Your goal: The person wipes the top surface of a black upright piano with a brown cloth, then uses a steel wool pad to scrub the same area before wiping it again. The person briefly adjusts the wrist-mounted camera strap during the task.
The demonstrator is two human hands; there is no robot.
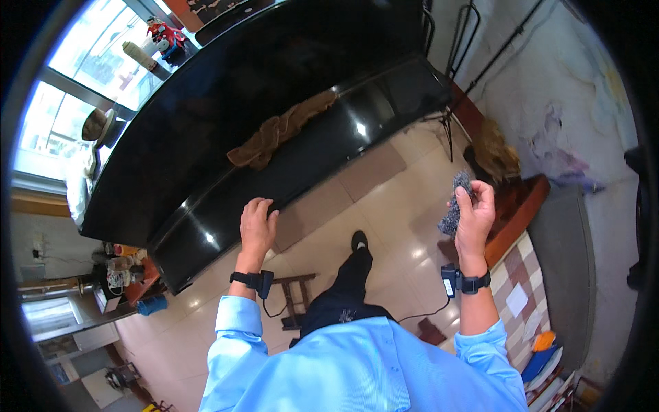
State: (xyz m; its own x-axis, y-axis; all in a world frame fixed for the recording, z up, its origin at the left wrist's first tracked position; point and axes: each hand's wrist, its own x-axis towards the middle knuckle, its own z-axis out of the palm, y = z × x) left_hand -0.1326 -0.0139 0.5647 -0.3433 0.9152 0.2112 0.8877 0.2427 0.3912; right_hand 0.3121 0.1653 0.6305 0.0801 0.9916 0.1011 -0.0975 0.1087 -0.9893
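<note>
My right hand (474, 213) pinches a bunched, grey speckled fuzzy cloth (449, 219) between thumb and fingers, held over the floor on the right. My left hand (258, 226) holds nothing; its fingers are slightly bent and the thumb stands apart. It appears near the front edge of a glossy black piece that looks like an upright piano (309, 159); whether it touches the edge I cannot tell. A crumpled brown cloth (280, 131) lies lengthwise along the black surface, apart from both hands.
Ornaments, among them a red toy figure (167, 38), stand along the far top by the window. A black tripod stand (448, 129) is at the right end. A wooden stool (296, 296) stands on the tiled floor (381, 206). Bedding with checks (520, 273) lies at right.
</note>
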